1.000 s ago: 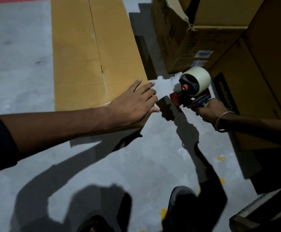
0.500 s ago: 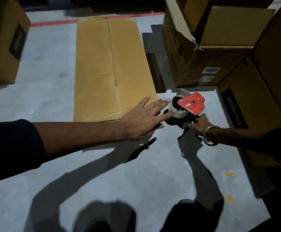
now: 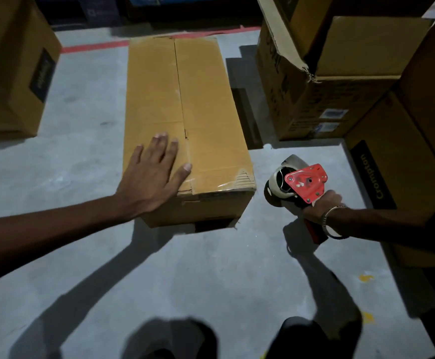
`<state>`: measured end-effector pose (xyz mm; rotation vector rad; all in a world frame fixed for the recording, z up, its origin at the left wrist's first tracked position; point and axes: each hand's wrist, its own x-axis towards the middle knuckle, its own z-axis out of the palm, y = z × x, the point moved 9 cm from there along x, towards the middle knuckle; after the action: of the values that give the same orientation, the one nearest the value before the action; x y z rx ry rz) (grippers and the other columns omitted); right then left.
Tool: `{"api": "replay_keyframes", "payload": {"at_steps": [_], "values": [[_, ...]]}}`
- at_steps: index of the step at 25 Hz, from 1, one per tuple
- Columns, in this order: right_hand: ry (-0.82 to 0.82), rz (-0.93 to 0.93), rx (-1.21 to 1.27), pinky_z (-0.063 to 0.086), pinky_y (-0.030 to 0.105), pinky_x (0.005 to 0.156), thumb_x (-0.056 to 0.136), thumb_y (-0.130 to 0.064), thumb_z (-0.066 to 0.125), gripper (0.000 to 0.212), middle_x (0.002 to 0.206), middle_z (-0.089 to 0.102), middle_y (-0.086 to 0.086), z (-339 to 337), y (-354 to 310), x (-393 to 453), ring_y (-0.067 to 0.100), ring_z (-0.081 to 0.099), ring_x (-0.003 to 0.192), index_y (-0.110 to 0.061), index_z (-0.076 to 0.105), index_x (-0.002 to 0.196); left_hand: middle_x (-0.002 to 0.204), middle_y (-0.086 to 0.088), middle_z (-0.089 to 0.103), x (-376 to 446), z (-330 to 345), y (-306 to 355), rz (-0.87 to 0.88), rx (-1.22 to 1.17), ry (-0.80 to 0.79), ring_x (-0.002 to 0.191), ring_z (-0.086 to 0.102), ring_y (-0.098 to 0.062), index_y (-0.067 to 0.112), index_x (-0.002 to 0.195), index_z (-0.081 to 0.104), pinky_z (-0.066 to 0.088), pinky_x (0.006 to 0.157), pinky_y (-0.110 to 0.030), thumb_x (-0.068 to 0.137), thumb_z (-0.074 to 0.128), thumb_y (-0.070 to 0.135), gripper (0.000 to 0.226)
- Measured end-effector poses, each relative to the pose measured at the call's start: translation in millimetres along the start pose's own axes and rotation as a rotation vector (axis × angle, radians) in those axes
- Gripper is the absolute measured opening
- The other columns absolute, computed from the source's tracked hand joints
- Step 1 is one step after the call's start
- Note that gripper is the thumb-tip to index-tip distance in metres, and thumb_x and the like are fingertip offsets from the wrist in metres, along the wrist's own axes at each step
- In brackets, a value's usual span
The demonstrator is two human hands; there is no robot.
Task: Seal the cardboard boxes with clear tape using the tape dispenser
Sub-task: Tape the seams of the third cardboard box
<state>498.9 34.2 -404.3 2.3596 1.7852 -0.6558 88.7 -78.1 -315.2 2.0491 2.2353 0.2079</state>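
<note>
A closed cardboard box lay on the grey floor. The left hand rested flat on the near left part of its top, fingers straight and spread. To the right of the box, apart from it, the right hand gripped the handle of a red tape dispenser, its tape roll pointing toward the box. More boxes stood behind it.
</note>
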Motion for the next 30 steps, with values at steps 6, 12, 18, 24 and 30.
{"api": "replay_keyframes", "payload": {"at_steps": [6,12,18,24,30], "values": [[-0.035,-0.389,0.506,0.054,0.045,0.087,0.086,-0.057,0.061,0.048,0.113,0.062,0.008,-42.9,-124.3,-43.2,0.026,0.061,0.105,-0.016,0.058,0.111,0.173,-0.021,0.011,2.3,2.2,-76.6,-0.461,-0.372,0.076,0.159,0.015,-0.039,0.011,0.166,0.007,0.023,0.125,-0.06,0.099,0.035,0.076,0.097],[-0.277,-0.512,0.4,0.056,0.049,0.095,0.091,-0.047,0.06,0.057,0.13,0.064,0.001,-31.1,-202.6,-79.5,0.024,0.063,0.11,-0.019,0.052,0.141,0.151,-0.018,0.054,2.8,-4.4,-87.2,-0.521,-0.527,0.062,0.125,0.06,-0.043,0.016,0.167,-0.006,0.052,0.101,-0.056,0.102,0.052,0.061,0.098],[-0.488,-0.585,0.489,0.061,0.05,0.089,0.069,-0.023,0.082,0.05,0.109,0.07,-0.006,3.1,-187.1,-175.3,0.02,0.069,0.104,-0.035,0.058,0.111,0.156,-0.019,0.048,-38.5,-14.9,-124.6,-0.58,-0.362,0.072,0.133,0.053,-0.045,0.008,0.164,0.018,0.047,0.106,-0.056,0.101,0.045,0.049,0.08],[-0.8,-0.794,0.19,0.062,0.041,0.089,0.084,-0.035,0.081,0.022,0.112,0.074,-0.006,33.3,-214.5,-274.9,0.012,0.07,0.103,-0.026,0.071,0.101,0.144,-0.021,0.053,-76.5,-38.5,-174.8,-0.733,-0.21,0.156,0.132,0.05,-0.044,0.011,0.15,0.044,0.034,0.111,-0.06,0.098,0.046,0.059,0.071],[-0.029,-0.694,0.066,0.062,0.04,0.081,0.087,-0.059,0.069,0.04,0.098,0.076,0.002,-63.9,-244.8,-99.2,0.022,0.071,0.089,-0.021,0.073,0.099,0.146,-0.023,0.05,-71.5,-39.3,-157.6,-0.626,-0.075,0.179,0.133,0.047,-0.044,0.007,0.154,0.035,0.035,0.108,-0.06,0.099,0.042,0.071,0.084]]}}
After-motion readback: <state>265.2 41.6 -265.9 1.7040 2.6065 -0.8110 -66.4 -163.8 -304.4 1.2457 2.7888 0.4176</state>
